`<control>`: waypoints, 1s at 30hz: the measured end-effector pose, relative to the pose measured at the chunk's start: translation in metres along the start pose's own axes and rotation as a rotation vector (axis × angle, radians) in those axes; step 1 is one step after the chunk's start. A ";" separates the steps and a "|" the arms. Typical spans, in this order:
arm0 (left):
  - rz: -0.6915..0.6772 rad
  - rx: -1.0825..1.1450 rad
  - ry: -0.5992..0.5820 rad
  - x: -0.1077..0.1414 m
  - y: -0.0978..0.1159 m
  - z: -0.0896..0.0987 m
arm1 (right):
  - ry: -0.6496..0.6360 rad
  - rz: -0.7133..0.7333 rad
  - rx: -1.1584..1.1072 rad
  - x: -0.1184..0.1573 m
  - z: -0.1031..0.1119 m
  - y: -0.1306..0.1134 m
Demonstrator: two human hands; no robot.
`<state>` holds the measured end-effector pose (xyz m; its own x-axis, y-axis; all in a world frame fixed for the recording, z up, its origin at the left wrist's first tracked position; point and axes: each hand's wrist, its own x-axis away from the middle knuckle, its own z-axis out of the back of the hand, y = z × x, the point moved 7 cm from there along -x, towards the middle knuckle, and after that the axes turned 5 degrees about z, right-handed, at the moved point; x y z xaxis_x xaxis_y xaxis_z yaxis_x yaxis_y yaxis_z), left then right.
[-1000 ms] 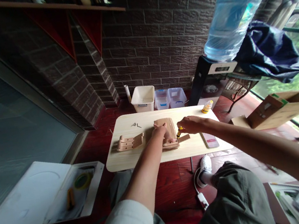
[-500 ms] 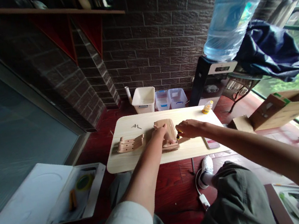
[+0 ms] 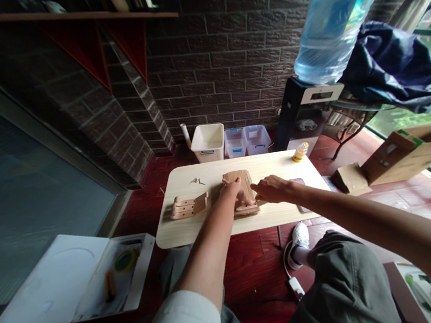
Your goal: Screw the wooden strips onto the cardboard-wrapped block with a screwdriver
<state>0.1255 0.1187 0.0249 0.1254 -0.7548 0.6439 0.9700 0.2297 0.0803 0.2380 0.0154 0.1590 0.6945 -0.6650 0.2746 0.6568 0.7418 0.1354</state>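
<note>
On the table [image 3: 282, 216], a slatted wooden assembly [image 3: 241, 175] lies under my left hand [image 3: 235, 190], whose fingers are closed over it and hide its left part. My right hand [image 3: 273, 189] is a fist at the assembly's right edge. It grips a small yellow-and-black screwdriver, now almost wholly hidden by the fingers; where its tip sits I cannot tell. Left of my left hand rests a second wooden piece [image 3: 189, 206], with slats, dark holes and an upturned end. Several loose screws [image 3: 197, 181] lie behind it.
A yellow-capped clear bottle [image 3: 300, 152] stands at the table's back right, and a flat phone-like object [image 3: 298, 183] lies beneath my right forearm. Behind the table are plastic bins [image 3: 208, 143] and a water dispenser [image 3: 289, 110]. An open white case [image 3: 137, 285] sits at left, cardboard boxes [image 3: 408, 156] at right.
My right hand has turned and come slightly left, against the assembly; the yellow-and-black handle that showed before is now covered. My left hand stays on the wood. The camera view has shifted slightly.
</note>
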 end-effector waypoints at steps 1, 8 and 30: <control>0.001 -0.010 -0.004 -0.001 0.000 -0.001 | -0.001 -0.017 0.014 -0.001 0.000 0.001; 0.006 -0.007 -0.002 0.001 0.001 0.000 | 0.020 0.008 -0.001 -0.005 0.003 -0.003; -0.015 -0.046 0.028 0.004 0.003 0.004 | 0.029 0.011 -0.041 0.013 0.023 0.006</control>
<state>0.1277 0.1190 0.0309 0.1156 -0.7749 0.6214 0.9802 0.1901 0.0547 0.2438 0.0132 0.1854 0.7096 -0.6594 0.2484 0.6601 0.7454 0.0933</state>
